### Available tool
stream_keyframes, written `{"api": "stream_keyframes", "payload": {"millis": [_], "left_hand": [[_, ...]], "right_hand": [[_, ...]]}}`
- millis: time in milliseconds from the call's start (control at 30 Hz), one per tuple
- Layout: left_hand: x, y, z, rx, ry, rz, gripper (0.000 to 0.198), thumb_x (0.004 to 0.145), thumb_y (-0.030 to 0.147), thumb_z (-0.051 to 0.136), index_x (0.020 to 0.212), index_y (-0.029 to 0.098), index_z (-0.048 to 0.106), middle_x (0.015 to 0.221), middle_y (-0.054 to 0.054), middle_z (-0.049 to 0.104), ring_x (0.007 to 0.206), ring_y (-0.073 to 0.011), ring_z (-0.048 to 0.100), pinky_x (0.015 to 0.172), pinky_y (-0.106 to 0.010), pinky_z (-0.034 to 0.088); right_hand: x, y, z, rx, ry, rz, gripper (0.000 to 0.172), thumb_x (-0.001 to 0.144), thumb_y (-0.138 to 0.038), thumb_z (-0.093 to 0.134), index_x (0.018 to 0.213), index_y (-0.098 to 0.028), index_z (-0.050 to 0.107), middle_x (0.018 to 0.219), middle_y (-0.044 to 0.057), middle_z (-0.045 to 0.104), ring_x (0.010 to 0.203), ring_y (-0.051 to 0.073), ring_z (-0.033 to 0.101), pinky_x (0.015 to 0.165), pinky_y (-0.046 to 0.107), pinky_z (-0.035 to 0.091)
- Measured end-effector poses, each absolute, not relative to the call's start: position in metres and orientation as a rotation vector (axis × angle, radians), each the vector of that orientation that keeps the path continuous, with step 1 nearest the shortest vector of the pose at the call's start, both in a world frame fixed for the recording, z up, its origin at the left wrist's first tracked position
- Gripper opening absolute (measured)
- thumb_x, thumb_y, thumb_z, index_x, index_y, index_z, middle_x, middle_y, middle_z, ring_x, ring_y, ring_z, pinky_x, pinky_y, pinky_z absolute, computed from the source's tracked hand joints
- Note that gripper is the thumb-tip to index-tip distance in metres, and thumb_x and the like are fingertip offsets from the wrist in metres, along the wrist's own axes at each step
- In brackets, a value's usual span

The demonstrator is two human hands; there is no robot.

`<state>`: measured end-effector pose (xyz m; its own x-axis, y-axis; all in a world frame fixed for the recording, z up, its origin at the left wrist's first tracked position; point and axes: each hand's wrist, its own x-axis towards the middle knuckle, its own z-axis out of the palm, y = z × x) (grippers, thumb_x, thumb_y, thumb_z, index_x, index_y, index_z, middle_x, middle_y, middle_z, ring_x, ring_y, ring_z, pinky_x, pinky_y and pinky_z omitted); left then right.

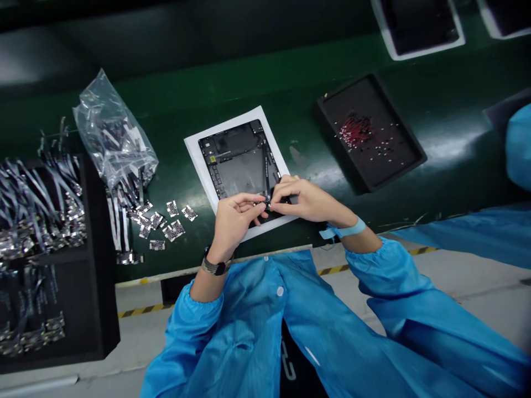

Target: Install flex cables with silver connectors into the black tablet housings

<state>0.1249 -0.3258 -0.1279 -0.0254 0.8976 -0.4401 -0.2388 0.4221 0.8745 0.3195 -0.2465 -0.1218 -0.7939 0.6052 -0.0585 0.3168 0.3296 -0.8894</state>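
Note:
A black tablet back shell [240,166] lies on a white sheet [199,160] in front of me. A dark flat ribbon cable [266,166] runs down the shell's right side to a small circuit board [267,201] at its lower edge. My left hand [236,218] pinches the board from the left, thumb and index finger closed. From the right, my right hand [305,199] pinches at the same spot, its fingertips nearly meeting those of the left. Most of the board is hidden by my fingers.
Several loose small boards [173,230] lie left of the sheet, near a clear plastic bag [116,132] of ribbon cables. A black divided bin [99,276] holds more cables. On the right, a black tray [381,160] carries red and black wires [355,130]. A co-worker's blue sleeve [520,146] shows at right.

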Motion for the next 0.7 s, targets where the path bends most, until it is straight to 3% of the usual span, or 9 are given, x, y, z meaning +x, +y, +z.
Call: {"api": "stream_keyframes", "payload": {"millis": [700], "left_hand": [[0.1258, -0.3260, -0.1264, 0.671, 1.341, 0.973, 0.021, 0.071, 0.022, 0.083, 0.088, 0.011, 0.076, 0.065, -0.007, 0.074, 0.057, -0.0158, 0.069, 0.056, -0.025, 0.056]], "right_hand": [[0.3207, -0.2457, -0.1225, -0.917, -2.375, 1.467, 0.016, 0.094, -0.029, 0.066, 0.086, -0.019, 0.077, 0.082, 0.003, 0.068, 0.088, 0.020, 0.052, 0.088, 0.037, 0.032]]}}
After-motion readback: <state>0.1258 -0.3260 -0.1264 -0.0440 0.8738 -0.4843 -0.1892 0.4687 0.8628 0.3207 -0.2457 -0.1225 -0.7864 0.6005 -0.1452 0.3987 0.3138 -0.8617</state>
